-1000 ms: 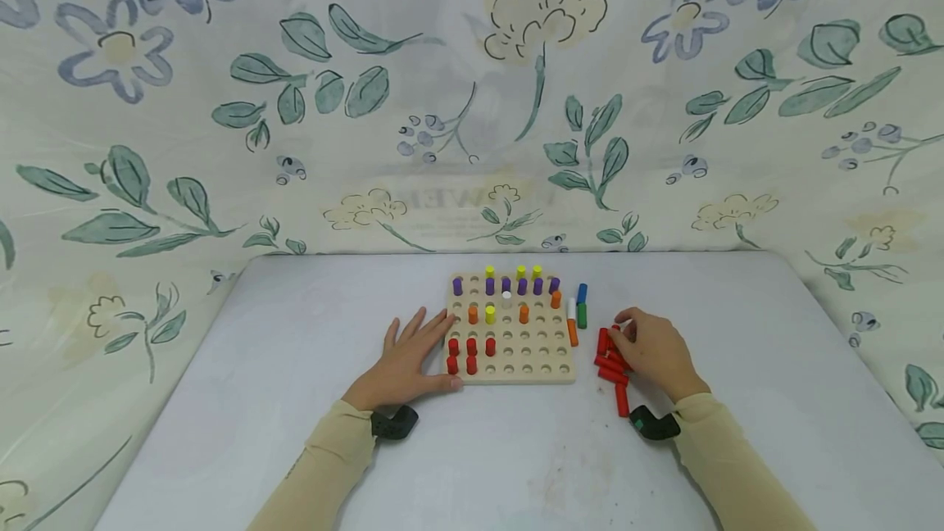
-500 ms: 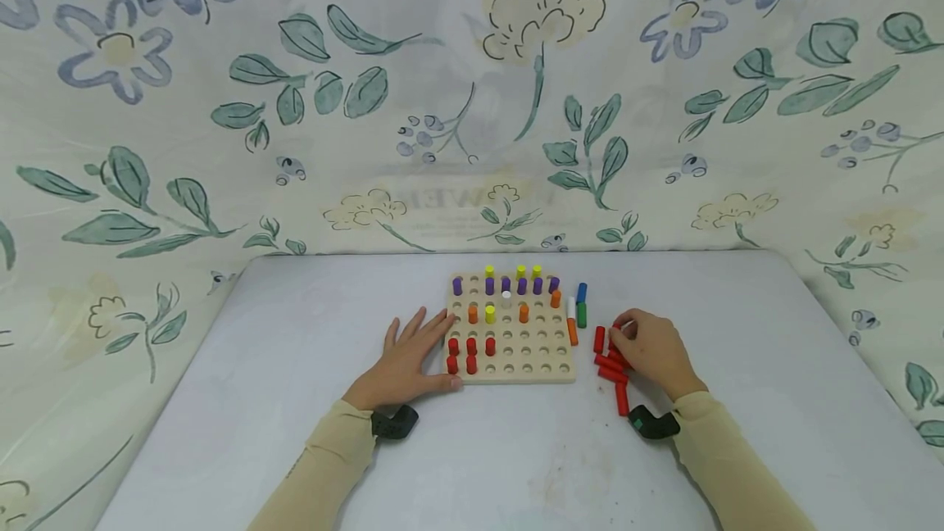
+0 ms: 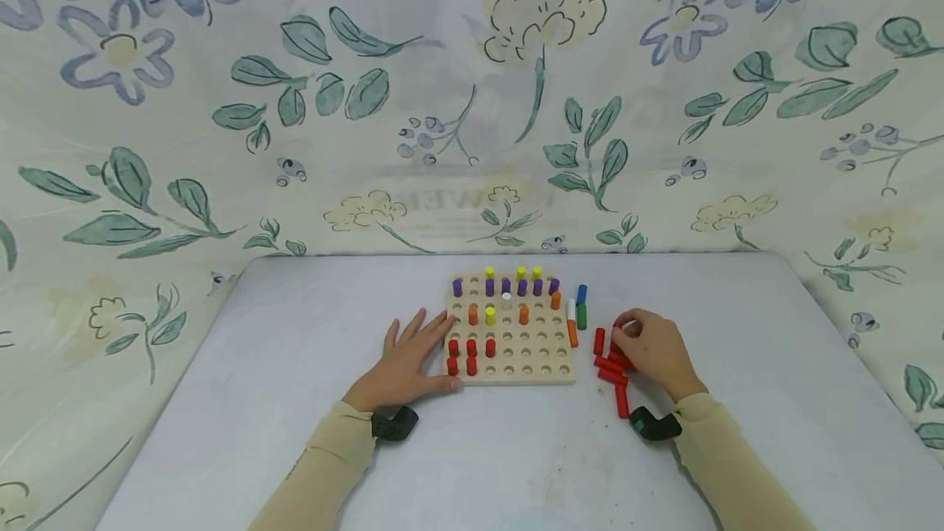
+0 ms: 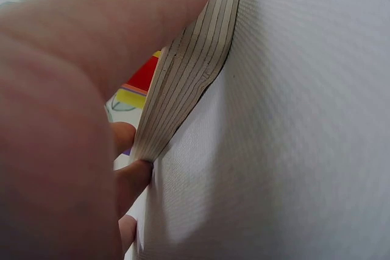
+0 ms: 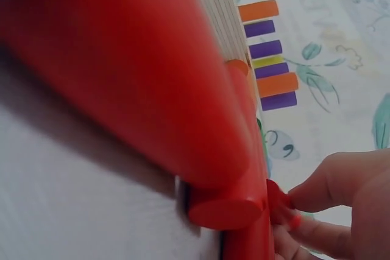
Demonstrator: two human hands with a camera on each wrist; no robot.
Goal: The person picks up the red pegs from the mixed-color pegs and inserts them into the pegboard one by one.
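Note:
A wooden pegboard [image 3: 527, 369] lies on the white table, with purple, yellow, orange, white and red pegs standing in some of its holes. My left hand [image 3: 406, 363] rests at the board's left side, fingers spread along the edge and thumb by the near left corner; in the left wrist view its fingertips touch the board's layered edge [image 4: 192, 59]. To the right of the board, my right hand [image 3: 655, 351] pinches a red peg [image 5: 279, 202] between thumb and fingers. Under and beside that hand lie several loose red pegs [image 3: 610, 369], one of them [image 5: 140, 77] large and blurred in the right wrist view.
Between the board and the red pile lie a blue peg [image 3: 582, 293], a green peg [image 3: 582, 317], a white peg [image 3: 571, 309] and an orange peg [image 3: 572, 334]. A floral cloth [image 3: 442, 105] hangs behind the table's far edge.
The leftmost loose red peg has shifted slightly left, away from my right fingers. My right hand has barely moved over the pile, and my left hand stays still on the board.

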